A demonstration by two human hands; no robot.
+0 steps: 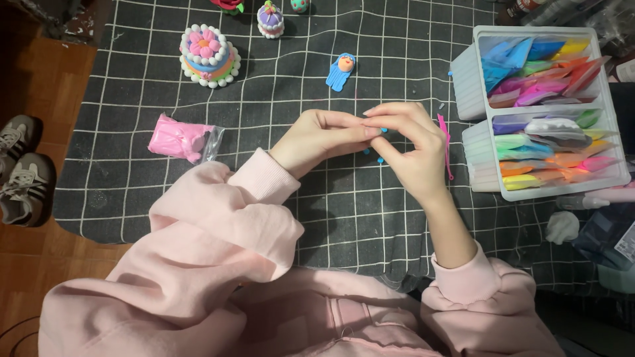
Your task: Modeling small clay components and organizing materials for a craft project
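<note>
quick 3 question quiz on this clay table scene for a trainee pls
1. True or false: the left hand and right hand meet at the fingertips above the checked cloth.
2. What lies nearest the left sleeve? A) pink clay bag B) blue clay figure C) clay cake
3. On which side of the right hand does the white tray of clay packets stand?

Key: 1 true; 2 A; 3 its right.
</note>
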